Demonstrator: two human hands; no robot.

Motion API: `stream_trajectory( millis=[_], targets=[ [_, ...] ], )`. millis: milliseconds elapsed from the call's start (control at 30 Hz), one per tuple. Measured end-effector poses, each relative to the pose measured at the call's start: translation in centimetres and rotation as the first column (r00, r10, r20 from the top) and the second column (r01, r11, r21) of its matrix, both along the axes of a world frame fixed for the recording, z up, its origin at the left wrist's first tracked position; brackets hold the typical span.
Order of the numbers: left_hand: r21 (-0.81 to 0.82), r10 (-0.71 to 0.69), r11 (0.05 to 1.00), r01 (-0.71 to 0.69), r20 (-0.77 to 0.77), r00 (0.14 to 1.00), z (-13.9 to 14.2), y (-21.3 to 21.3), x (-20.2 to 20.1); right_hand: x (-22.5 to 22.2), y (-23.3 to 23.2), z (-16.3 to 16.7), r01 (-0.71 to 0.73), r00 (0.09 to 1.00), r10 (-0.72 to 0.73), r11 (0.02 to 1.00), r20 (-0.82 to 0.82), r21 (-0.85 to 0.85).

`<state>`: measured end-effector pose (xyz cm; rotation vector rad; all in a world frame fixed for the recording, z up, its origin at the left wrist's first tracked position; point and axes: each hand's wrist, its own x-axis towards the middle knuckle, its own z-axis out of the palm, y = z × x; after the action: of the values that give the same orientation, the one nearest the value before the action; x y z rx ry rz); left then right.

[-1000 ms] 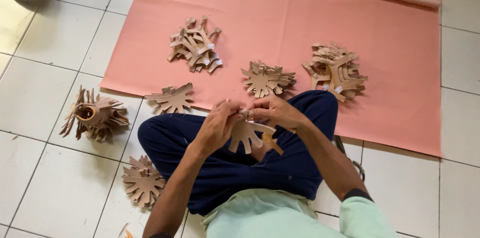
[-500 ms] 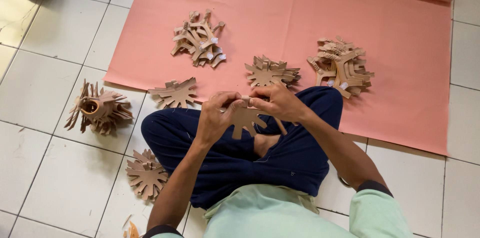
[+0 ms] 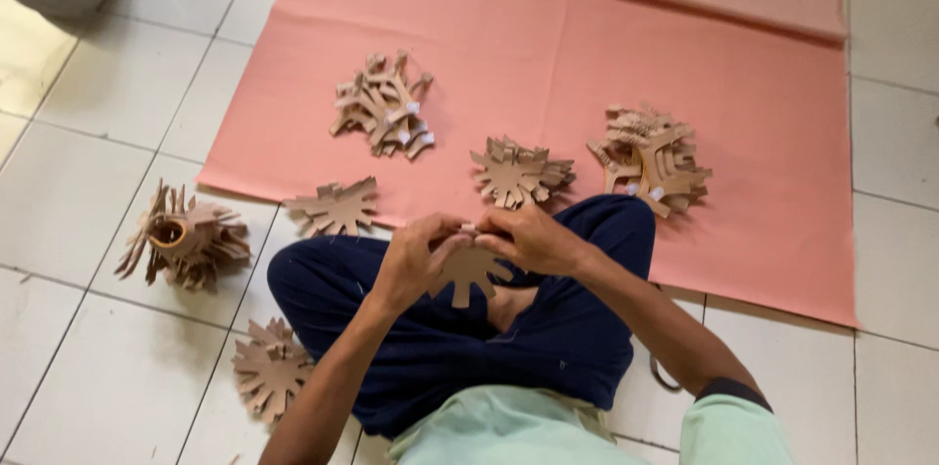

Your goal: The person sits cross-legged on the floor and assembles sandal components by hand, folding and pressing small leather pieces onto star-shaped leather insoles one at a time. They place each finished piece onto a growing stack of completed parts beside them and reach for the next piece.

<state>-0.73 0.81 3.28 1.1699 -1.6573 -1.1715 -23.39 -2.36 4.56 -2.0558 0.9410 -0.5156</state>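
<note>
L hand [image 3: 416, 260]: fingers closed on tan star-shaped cutout [image 3: 468, 271], left edge
R hand [image 3: 533, 238]: fingers pinch its top edge
Nearby: cutout piles on pink sheet [image 3: 782, 132] & tiled floor [image 3: 68, 221]

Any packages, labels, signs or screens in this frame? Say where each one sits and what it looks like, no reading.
No packages, signs or screens show.
Small white tags: on the tan cut-out stack at the far left of the pink sheet; pale, squarish, too small to tell more.
Small white tags: on the near edge of the right-hand stack; same look.
Hands: hold a tan star-shaped cut-out; whether it is tagged cannot be told.
</note>
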Motion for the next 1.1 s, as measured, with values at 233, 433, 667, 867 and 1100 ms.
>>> stream_trajectory(
  millis=[233,433,667,867,1100],
  targets=[
    [0.011,-0.141,0.99,0.141,0.065,0.988,0.3,-0.2,1.0,0.1,0.2,0.0,-0.136,0.991,0.136,0.984,0.009,0.118],
    [0.077,-0.09,0.993,0.086,0.046,0.995,0.0,0.0,1.2,0.0,1.0,-0.9,-0.059,0.998,0.063,0.991,-0.029,0.121],
    [0.212,0.01,0.977,0.033,-0.197,0.98,-1.5,0.7,1.3,0.9,1.5,-1.1,-0.001,0.977,0.019,0.996,0.212,-0.086],
    [0.251,0.075,0.968,-0.008,-0.261,0.962,-2.5,1.3,0.6,2.0,2.7,-0.7,0.185,0.967,-0.142,0.961,0.211,-0.205],
    [0.1,0.121,0.988,-0.118,-0.027,0.992,-1.1,2.6,-0.1,1.0,2.7,-1.6,0.139,0.925,-0.241,0.934,0.293,0.329]
  ],
)
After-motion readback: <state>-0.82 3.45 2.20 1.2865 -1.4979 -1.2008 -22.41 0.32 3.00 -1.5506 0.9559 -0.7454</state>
